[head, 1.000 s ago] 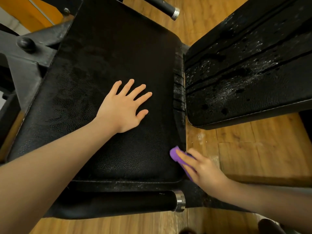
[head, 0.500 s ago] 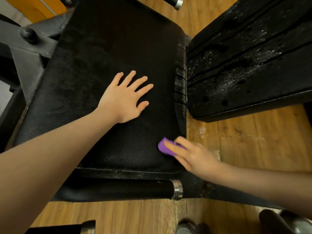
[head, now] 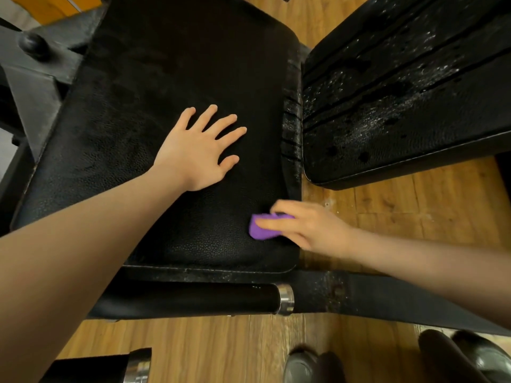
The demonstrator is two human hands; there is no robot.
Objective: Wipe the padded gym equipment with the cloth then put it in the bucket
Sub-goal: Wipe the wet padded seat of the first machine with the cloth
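Wiping in progress: right hand (head: 309, 229) pinches the small purple cloth (head: 262, 230) against the black padded leather seat (head: 171, 78) at its 4 o'clock corner, left hand (head: 197, 150) spread flat mid-pad; the wet black backrest pad (head: 401, 106) at 2 o'clock appears unwiped, bucket unseen.

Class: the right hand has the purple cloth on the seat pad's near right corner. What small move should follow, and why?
Probably sweep the purple cloth leftward along the seat pad front edge: the right hand presses it at the corner, the left hand braces flat.
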